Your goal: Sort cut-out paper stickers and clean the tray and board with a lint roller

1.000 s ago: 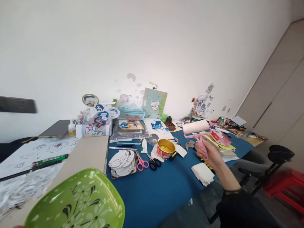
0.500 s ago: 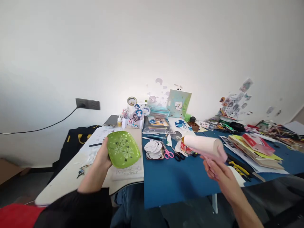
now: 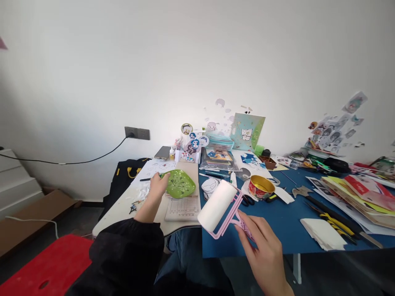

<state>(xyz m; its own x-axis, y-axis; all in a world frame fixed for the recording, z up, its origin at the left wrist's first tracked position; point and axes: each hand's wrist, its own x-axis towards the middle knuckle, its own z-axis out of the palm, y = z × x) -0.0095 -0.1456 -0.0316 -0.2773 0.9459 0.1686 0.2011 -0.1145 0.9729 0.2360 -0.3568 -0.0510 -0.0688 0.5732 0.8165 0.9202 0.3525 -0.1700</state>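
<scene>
My left hand (image 3: 156,190) grips the left edge of a green flower-patterned tray (image 3: 180,183), which rests low over a grid-ruled pad (image 3: 182,207) on the white table (image 3: 123,205). My right hand (image 3: 262,246) holds the pink handle of a lint roller (image 3: 217,205), its white roll tilted up to the left above the near edge of the blue mat (image 3: 277,226). Paper scraps (image 3: 140,193) lie just left of the tray.
A gold tin (image 3: 261,186), scissors (image 3: 247,200), round paper cutouts (image 3: 210,185), folded tissues (image 3: 322,233) and stacked papers (image 3: 354,189) crowd the blue mat. Sticker stands and a clear pouch (image 3: 219,153) line the wall. A red stool (image 3: 46,267) and a black bag (image 3: 126,176) sit at left.
The view swung left. My left hand carried the green tray away from me and lowered it over the pad. My right hand brought the roller in closer, toward the mat's near edge.
</scene>
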